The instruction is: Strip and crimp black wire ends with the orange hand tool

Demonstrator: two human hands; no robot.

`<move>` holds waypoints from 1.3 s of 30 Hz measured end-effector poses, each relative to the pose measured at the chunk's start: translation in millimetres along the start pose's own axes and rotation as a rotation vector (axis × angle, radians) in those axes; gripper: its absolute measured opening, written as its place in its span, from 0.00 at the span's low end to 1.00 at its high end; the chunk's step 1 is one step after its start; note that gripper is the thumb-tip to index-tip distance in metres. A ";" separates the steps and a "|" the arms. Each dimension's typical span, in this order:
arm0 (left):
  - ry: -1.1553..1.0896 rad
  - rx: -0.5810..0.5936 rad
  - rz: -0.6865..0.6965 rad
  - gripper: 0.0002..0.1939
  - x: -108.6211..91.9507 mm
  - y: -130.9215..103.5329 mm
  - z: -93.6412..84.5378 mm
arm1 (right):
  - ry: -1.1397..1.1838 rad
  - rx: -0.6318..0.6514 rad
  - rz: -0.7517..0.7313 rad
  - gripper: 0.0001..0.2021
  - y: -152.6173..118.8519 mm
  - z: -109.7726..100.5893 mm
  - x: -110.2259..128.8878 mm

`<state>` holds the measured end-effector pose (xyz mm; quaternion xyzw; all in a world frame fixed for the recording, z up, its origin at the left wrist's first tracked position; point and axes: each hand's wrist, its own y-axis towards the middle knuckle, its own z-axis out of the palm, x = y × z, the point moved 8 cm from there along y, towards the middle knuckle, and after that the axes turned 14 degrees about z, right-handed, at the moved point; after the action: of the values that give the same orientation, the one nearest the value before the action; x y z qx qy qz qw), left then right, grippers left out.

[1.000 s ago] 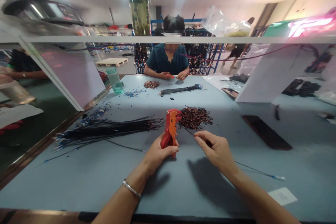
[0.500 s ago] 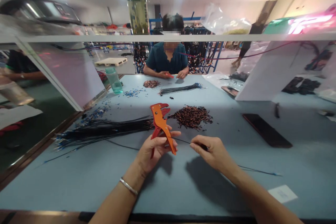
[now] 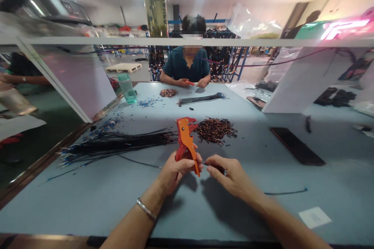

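Upright in my left hand (image 3: 178, 167) is an orange and red wire stripper (image 3: 187, 140), its jaws pointing up and away from me. My fingers wrap its two handles. Close beside it, my right hand (image 3: 228, 171) pinches a thin black wire (image 3: 204, 163), which runs towards my left fingers. A wire end with a blue tip (image 3: 305, 190) shows past my right forearm. To the left lies a bundle of black wires (image 3: 131, 144) with blue tips. Just behind the stripper is a pile of short black and copper-coloured offcuts (image 3: 216, 130).
A dark phone (image 3: 296, 146) and a white paper slip (image 3: 314, 217) lie on the right. A green bottle (image 3: 126, 88) stands at the far left. Across the table, a person (image 3: 187, 66) holds a red tool near another wire bundle (image 3: 201, 98). A shelf (image 3: 248, 41) spans above.
My left hand has moved slightly right with the stripper. My right hand has come a little left and lower, so the two hands are nearer. The blue-tipped wire end has shifted left.
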<state>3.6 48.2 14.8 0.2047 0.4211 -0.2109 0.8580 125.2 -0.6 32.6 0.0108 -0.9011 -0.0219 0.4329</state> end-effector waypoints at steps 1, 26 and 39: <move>0.025 0.017 -0.014 0.20 1.8 -0.7 1.1 | 0.003 -0.009 -0.013 0.09 -0.7 -1.4 2.4; 1.325 0.297 0.566 0.28 -21.4 -5.7 19.3 | 0.519 -0.098 0.240 0.11 7.5 -21.3 -26.7; 1.692 0.420 0.697 0.26 -17.6 -8.0 26.5 | 0.743 -0.066 0.259 0.13 10.0 -7.5 -37.4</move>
<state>6.4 30.9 42.6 0.5554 0.7733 0.2050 0.2268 154.4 10.6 8.7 -0.1097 -0.6757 0.0092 0.7289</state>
